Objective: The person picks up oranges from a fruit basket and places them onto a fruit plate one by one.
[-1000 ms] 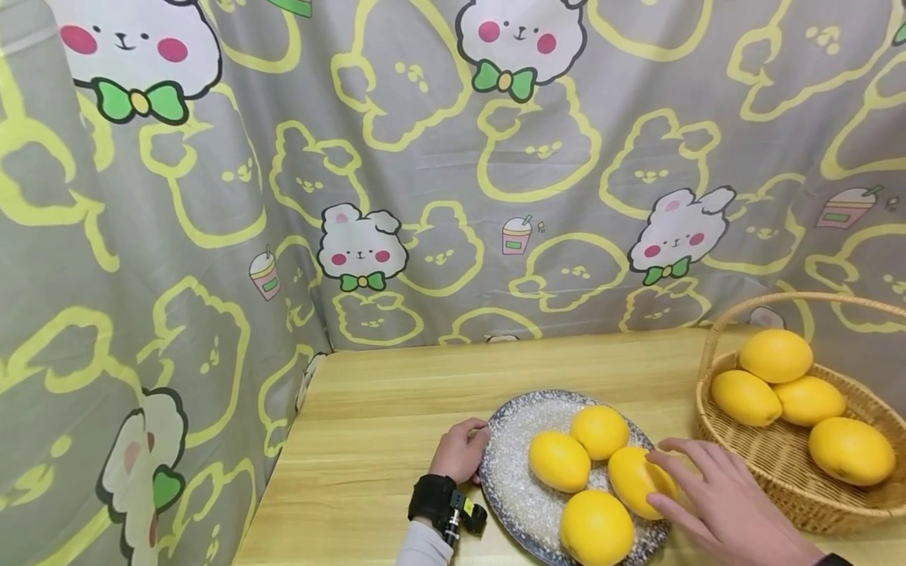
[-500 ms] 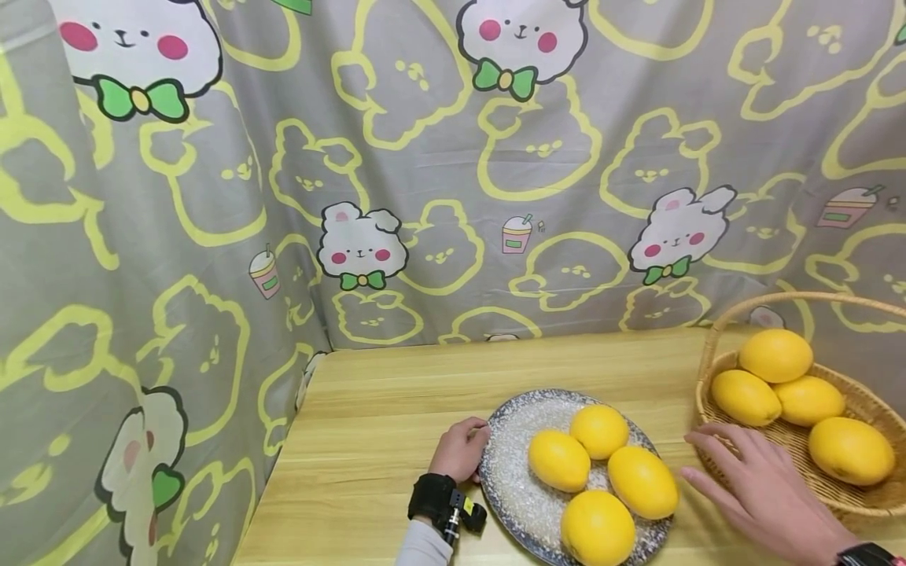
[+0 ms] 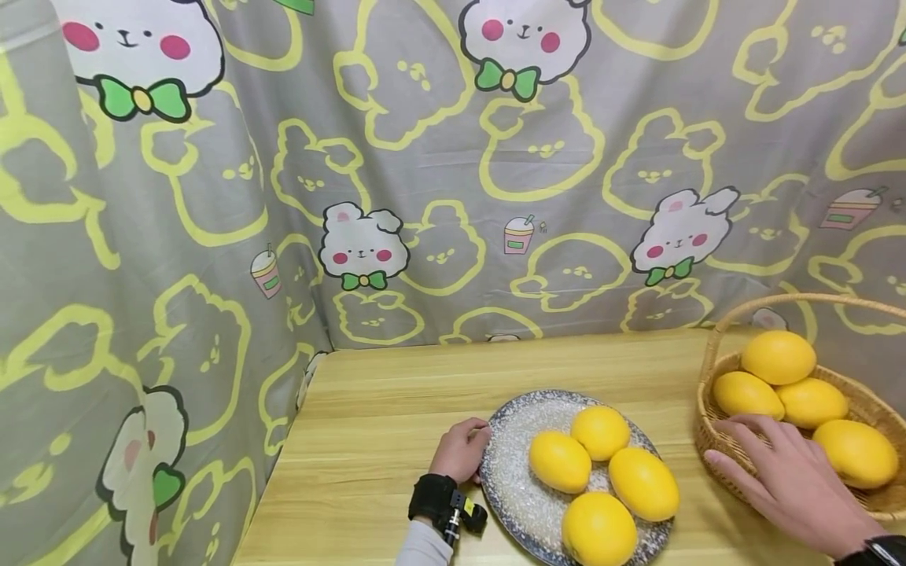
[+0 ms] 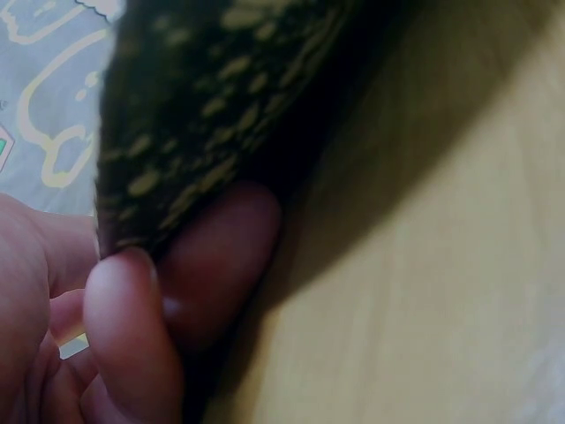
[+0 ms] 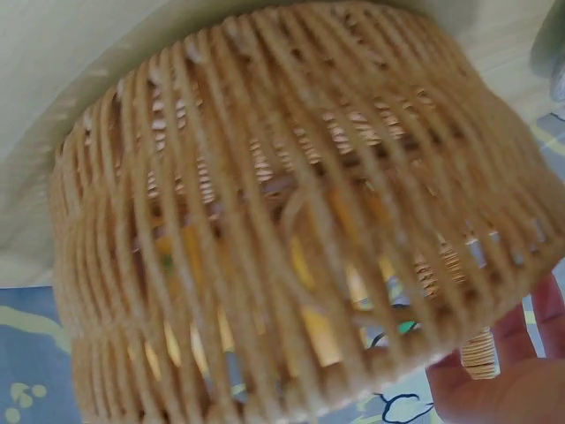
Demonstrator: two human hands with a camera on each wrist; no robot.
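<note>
My left hand [image 3: 460, 452] grips the left rim of a round, speckled grey plate [image 3: 513, 472] on the table. In the left wrist view, the thumb and fingers [image 4: 132, 327] pinch the edge of the plate [image 4: 212, 115]. Several yellow oval fruits [image 3: 642, 483] sit on the plate's right half. My right hand [image 3: 793, 479] hovers over the near side of a wicker basket [image 3: 708, 432], its fingers spread and holding nothing. Inside the basket lie several more yellow fruits [image 3: 855, 453], one stacked on others. The right wrist view shows the woven wall of the basket [image 5: 291, 212].
A tall arched handle [image 3: 807, 297] rises over the basket. The light wooden table [image 3: 382, 440] runs back to a grey curtain [image 3: 439, 173] printed with cartoon rabbits, which also hangs along the left side. A strap with a small camera [image 3: 446, 503] is on the left wrist.
My right hand has drawn away from a yellow fruit on the plate and moved right to the basket. The left hand and the plate have stayed put.
</note>
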